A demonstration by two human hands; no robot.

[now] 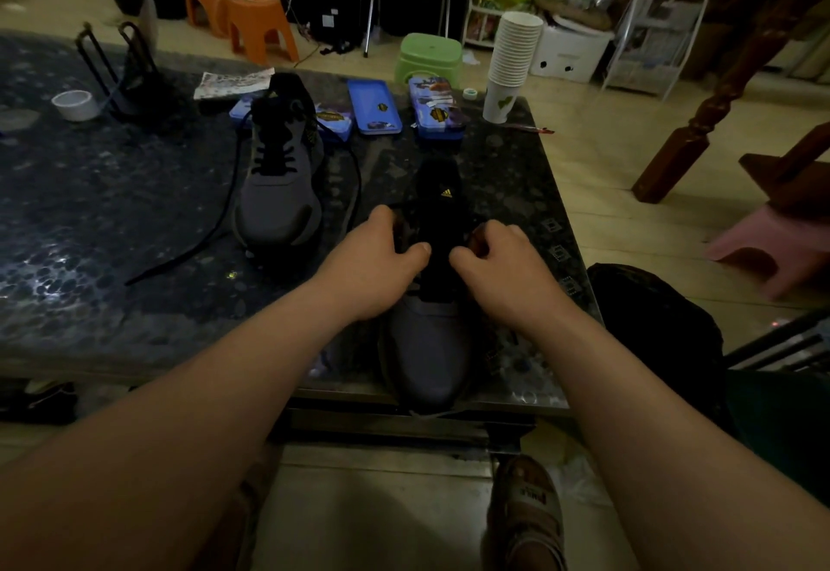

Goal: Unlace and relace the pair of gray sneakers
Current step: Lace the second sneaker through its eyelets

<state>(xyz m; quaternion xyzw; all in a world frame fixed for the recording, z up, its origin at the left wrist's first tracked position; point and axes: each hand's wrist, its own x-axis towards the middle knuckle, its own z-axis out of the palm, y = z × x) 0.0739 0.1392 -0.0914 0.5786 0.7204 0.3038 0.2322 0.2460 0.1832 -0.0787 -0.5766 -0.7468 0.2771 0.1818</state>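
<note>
Two gray sneakers with black tongues stand on a dark speckled table (112,220). The near sneaker (431,346) sits at the table's front edge, toe toward me. My left hand (377,265) and my right hand (498,265) rest on either side of its black tongue, fingers curled at the lace area; what they pinch is too dark to make out. The far sneaker (278,193) stands to the left and further back. Its black lace (197,238) is partly threaded, and the loose ends trail across the table on both sides.
Blue tins (375,108) lie behind the shoes, next to a stack of paper cups (512,63) at the table's right rear corner. A roll of white tape (74,104) sits at the far left. Stools stand on the floor beyond, and a sandalled foot (527,516) is below the table edge.
</note>
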